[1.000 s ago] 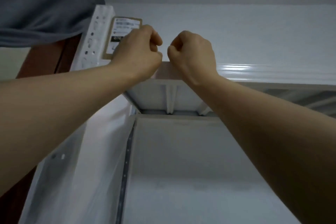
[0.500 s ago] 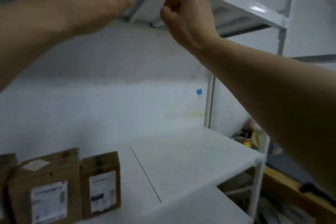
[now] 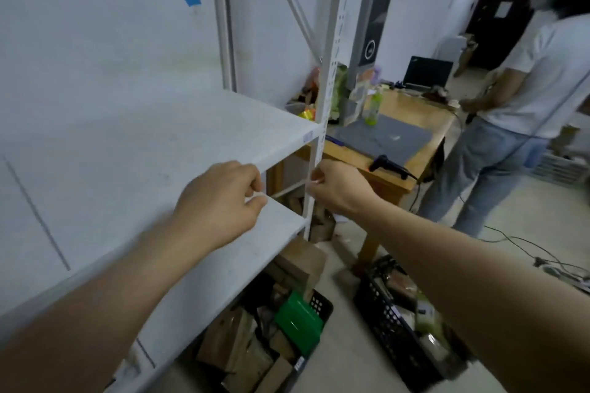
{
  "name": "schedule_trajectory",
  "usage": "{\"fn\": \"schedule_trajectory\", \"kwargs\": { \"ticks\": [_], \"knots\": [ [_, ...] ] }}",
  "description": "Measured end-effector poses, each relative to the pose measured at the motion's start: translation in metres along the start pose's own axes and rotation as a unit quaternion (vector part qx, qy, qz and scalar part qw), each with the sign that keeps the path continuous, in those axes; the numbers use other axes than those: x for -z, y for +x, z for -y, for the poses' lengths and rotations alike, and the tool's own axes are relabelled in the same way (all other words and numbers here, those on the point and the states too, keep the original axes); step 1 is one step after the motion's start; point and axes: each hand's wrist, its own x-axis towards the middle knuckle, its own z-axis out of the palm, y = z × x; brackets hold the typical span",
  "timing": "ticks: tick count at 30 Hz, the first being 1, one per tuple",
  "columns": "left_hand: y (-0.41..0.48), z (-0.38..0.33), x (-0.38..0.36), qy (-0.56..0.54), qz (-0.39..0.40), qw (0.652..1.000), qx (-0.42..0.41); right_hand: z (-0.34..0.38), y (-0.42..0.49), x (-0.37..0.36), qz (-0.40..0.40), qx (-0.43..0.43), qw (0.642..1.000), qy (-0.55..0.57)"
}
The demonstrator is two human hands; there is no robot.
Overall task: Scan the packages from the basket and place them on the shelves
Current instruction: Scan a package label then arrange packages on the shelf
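The white shelf (image 3: 178, 137) before you is bare; the packages (image 3: 242, 344) lie in the basket (image 3: 319, 306) directly below it. Your left hand (image 3: 220, 204) and right hand (image 3: 338, 188) are curled closed, seemingly empty, the left nearer above the basket

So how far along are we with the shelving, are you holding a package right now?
No package is in hand: the left hand and right hand are loosely curled in front of the white shelves, which look bare in this view. Nothing shelved shows here. Plenty is left: the black basket below is full of brown packages, and a second crate also holds items. The scanner lies on the wooden table.
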Motion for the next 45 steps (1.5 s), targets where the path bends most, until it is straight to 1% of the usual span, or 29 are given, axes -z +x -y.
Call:
{"fn": "schedule_trajectory", "kwargs": {
  "ticks": [2,7,11,16,19,22,27,30,32,34,37,42,45],
  "knots": [
    [0.015,0.001,-0.055,-0.04,0.062,0.997,0.016,-0.047,0.012,-0.016,0.048,-0.079,0.996,0.009],
    [0.059,-0.01,-0.16,-0.104,0.193,0.974,0.053,-0.15,0.037,-0.043,0.111,-0.209,0.971,0.02],
    [0.095,-0.022,-0.222,-0.103,0.251,0.961,0.061,-0.219,0.045,-0.054,0.137,-0.273,0.951,0.042],
    [0.117,-0.052,-0.29,-0.115,0.333,0.933,0.079,-0.304,0.04,-0.057,0.125,-0.361,0.923,0.05],
    [0.128,-0.078,-0.331,-0.13,0.361,0.918,0.102,-0.357,0.044,-0.051,0.14,-0.391,0.908,0.05],
    [0.145,-0.115,-0.369,-0.136,0.37,0.91,0.127,-0.412,0.056,-0.038,0.158,-0.401,0.901,0.047],
    [0.171,-0.194,-0.429,-0.155,0.371,0.898,0.181,-0.501,0.085,-0.008,0.176,-0.365,0.913,0.042],
    [0.181,-0.242,-0.463,-0.179,0.378,0.884,0.209,-0.551,0.099,0.005,0.202,-0.356,0.912,0.026],
    [0.183,-0.265,-0.484,-0.197,0.387,0.87,0.233,-0.579,0.106,0.011,0.205,-0.357,0.911,0.026],
    [0.184,-0.281,-0.504,-0.212,0.39,0.859,0.253,-0.605,0.114,0.013,0.216,-0.362,0.907,0.022],
    [0.191,-0.296,-0.528,-0.229,0.386,0.853,0.265,-0.631,0.125,0.009,0.236,-0.373,0.897,0.026],
    [0.229,-0.305,-0.58,-0.248,0.411,0.829,0.286,-0.659,0.152,-0.005,0.257,-0.386,0.886,0.023],
    [0.253,-0.315,-0.609,-0.256,0.412,0.826,0.287,-0.68,0.176,-0.014,0.262,-0.385,0.885,0.023]
  ]
}}
